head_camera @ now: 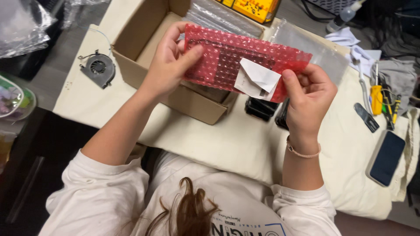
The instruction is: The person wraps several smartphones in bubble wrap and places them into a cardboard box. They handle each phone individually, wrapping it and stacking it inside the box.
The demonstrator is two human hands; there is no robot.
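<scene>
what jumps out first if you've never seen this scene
A red bubble-wrap pouch with a white label, held up at centre by the left hand and right hand. Behind it sits an open cardboard box; a small fan lies left, a phone right.

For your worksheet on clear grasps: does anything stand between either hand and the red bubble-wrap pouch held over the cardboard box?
Nothing visible does. The left hand and right hand both already have a grip on the red bubble-wrap pouch, one at each end. A white paper label lies on the pouch, apart from the left hand's fingers.
</scene>
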